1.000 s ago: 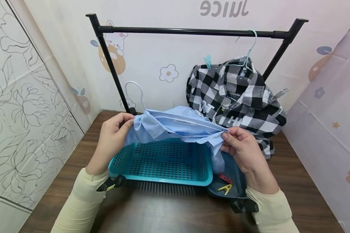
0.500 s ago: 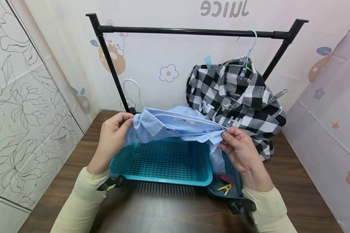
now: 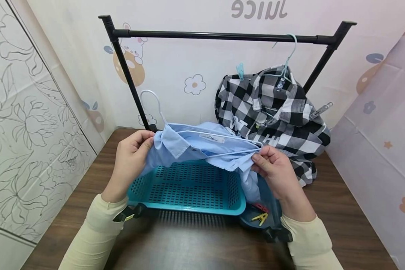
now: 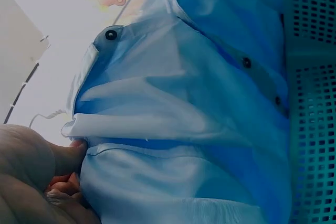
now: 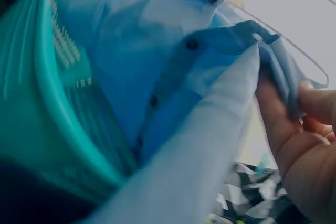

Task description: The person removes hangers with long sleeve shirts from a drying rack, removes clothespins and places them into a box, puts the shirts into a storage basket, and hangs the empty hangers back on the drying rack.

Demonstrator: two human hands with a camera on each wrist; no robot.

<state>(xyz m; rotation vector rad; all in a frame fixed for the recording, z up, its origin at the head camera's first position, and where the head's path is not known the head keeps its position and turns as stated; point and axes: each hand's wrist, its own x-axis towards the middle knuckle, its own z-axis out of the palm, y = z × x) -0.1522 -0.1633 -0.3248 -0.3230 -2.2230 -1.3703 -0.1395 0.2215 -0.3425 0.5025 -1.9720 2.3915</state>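
A light blue shirt [image 3: 175,144] with a collar and dark buttons is stretched between both hands above a teal basket [image 3: 189,211]. My left hand [image 3: 129,159] pinches the cloth at its left shoulder, thumb against fingers. My right hand [image 3: 278,170] pinches the cloth at the right shoulder, also in the right wrist view. A white clothes hanger [image 3: 160,107] runs through the shirt. Its hook sticks up on the left, and its right end shows beside my right fingertips. Most of its left side is hidden under the cloth. One sleeve hangs down over the basket's right edge.
Behind stands a black clothes rack [image 3: 202,35]. A black-and-white checked shirt [image 3: 237,99] hangs at its right on a light blue hanger [image 3: 291,52], with clothespins on its shoulders. Right of the basket, a dark tray [image 3: 271,210] holds a red clothespin [image 3: 260,207] and a yellow clothespin [image 3: 260,218].
The hanger's hook has shifted slightly left and up. Its right end now stands out from the cloth. My right hand has moved a little left, while my left hand has stayed nearly still.
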